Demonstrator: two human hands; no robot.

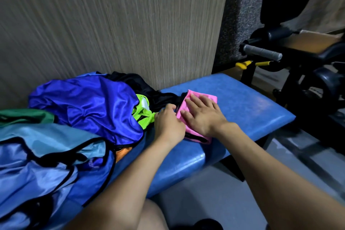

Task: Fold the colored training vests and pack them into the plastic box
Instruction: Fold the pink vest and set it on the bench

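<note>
A folded pink vest [197,115] lies on the blue padded desk [242,106], near its far edge and just right of a heap of loose vests. The right hand [202,115] rests flat on top of it, fingers straight and spread, pressing the cloth down against the padding. The left hand [168,123] sits at the pink vest's left edge, touching it, with its fingers curled down toward the fabric; whether they pinch the edge or only press beside it cannot be told from this angle.

The heap covers the left part of the desk. A shiny royal-blue vest [87,106] lies on top in the middle, a black vest [141,87] lies behind it against the wall, and a neon-green vest [142,115] shows between them, just beside the left hand. A light-blue vest with black trim [46,164] spreads across the near left, a green one [24,115] lies at the far left, and a bit of orange cloth [122,152] peeks out beneath the blue.

A grey wood-grain wall panel [112,24] stands behind the desk. Black gym equipment [298,61] with a grey handle stands to the right.
</note>
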